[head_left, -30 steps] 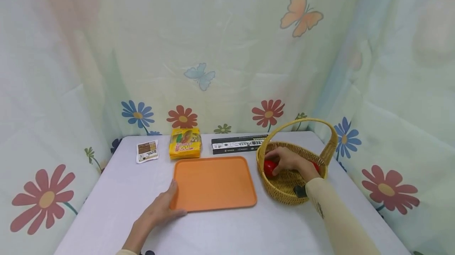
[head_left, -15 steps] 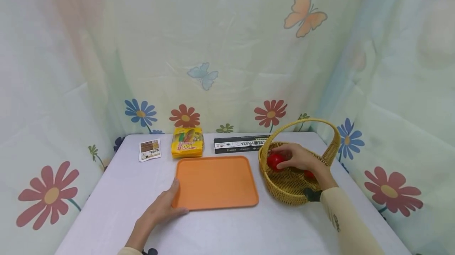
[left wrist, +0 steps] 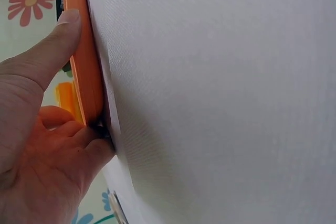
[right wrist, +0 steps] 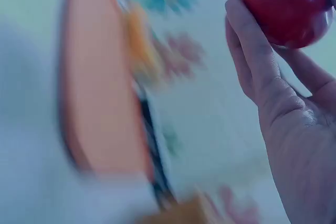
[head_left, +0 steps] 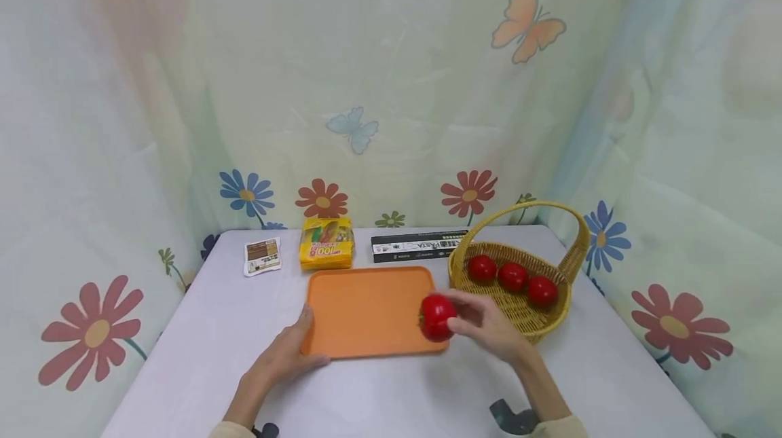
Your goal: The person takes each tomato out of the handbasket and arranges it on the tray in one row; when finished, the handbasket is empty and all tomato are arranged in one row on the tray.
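My right hand (head_left: pixel 485 324) holds a red tomato (head_left: pixel 436 318) with a green stem top, pinched between thumb and fingers. It is over the right front corner of the orange tray (head_left: pixel 369 316); in the right wrist view the tomato (right wrist: pixel 286 6) shows glossy at the fingertips. My left hand (head_left: pixel 284 355) holds the tray's near left corner, its thumb along the front edge and its fingers at the left side. The left wrist view has the thumb on the tray's rim (left wrist: pixel 86 72) and the fingers bent at the corner. Three more tomatoes (head_left: pixel 512 277) lie in the wicker basket (head_left: pixel 552 326).
Behind the tray stand a yellow food packet (head_left: pixel 326 244) and a long black pasta box (head_left: pixel 415 246). A small white and brown sachet (head_left: pixel 263 256) lies at the back left. The basket's tall arched handle (head_left: pixel 531 205) rises at right. Flowered curtains surround the white table (head_left: pixel 201 356).
My right hand has lifted a tomato out of the basket and carried it left and nearer, to the tray's right front corner. My left hand has kept its place on the tray.
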`<action>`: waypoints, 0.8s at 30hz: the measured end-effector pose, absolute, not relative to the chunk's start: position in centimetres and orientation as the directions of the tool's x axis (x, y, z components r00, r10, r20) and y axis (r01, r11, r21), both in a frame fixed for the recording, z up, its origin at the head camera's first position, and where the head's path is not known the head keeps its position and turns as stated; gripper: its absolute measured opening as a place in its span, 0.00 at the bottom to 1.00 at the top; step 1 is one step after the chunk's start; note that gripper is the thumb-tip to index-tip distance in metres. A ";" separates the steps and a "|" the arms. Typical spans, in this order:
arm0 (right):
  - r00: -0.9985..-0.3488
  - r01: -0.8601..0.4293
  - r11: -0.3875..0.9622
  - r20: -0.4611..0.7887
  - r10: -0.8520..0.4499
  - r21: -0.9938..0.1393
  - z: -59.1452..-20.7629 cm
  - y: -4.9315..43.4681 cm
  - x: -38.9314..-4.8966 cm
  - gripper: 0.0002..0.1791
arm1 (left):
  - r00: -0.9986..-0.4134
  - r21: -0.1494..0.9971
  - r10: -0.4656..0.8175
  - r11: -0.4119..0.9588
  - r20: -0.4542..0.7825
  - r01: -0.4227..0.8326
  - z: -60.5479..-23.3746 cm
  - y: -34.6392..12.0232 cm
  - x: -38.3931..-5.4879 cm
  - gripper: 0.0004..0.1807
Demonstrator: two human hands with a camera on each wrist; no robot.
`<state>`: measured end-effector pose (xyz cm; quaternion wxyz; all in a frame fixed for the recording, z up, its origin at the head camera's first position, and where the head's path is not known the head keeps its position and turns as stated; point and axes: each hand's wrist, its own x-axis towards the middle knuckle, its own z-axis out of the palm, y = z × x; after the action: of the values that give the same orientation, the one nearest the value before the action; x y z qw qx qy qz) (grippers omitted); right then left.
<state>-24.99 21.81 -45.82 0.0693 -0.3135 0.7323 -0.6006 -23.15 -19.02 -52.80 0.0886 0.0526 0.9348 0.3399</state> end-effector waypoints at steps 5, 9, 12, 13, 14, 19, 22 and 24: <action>-0.795 -0.227 0.056 0.152 -0.588 -0.972 -48.6 12.6 -27.6 0.28 | -0.982 0.665 0.151 0.746 -0.112 0.039 -52.8 -19.1 -23.5 0.65; -0.873 -0.117 0.118 0.046 -0.485 -0.986 -50.8 6.8 -29.6 0.32 | -0.981 0.658 0.152 0.752 -0.121 0.036 -53.1 -19.0 -23.7 0.65; -0.906 -0.109 0.174 0.026 -0.422 -0.979 -51.8 4.4 -30.7 0.38 | -0.981 0.664 0.161 0.746 -0.112 0.047 -53.3 -18.5 -23.8 0.65; -0.910 -0.119 0.189 0.031 -0.413 -0.975 -52.0 3.8 -31.0 0.40 | -0.981 0.667 0.162 0.744 -0.110 0.048 -53.3 -18.4 -23.8 0.65; -0.913 -0.146 0.218 0.046 -0.405 -0.965 -52.3 3.3 -31.2 0.41 | -0.981 0.668 0.163 0.743 -0.106 0.051 -53.2 -18.3 -23.9 0.64; -0.896 -0.269 0.324 0.112 -0.430 -0.907 -53.2 1.6 -31.6 0.37 | -0.984 0.662 0.142 0.749 -0.109 0.035 -52.8 -18.4 -23.6 0.64; -0.885 -0.298 0.360 0.114 -0.451 -0.884 -53.3 0.6 -31.7 0.37 | -0.985 0.663 0.134 0.748 -0.107 0.030 -52.8 -18.6 -23.4 0.63; -0.878 -0.314 0.372 0.119 -0.463 -0.873 -53.3 -0.1 -31.9 0.39 | -0.986 0.665 0.131 0.746 -0.102 0.030 -52.9 -18.7 -23.3 0.63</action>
<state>-31.89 -0.06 -53.35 0.0732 -0.2356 0.8251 -0.5082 -23.34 -18.68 -52.86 0.0714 0.0433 0.9317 0.3535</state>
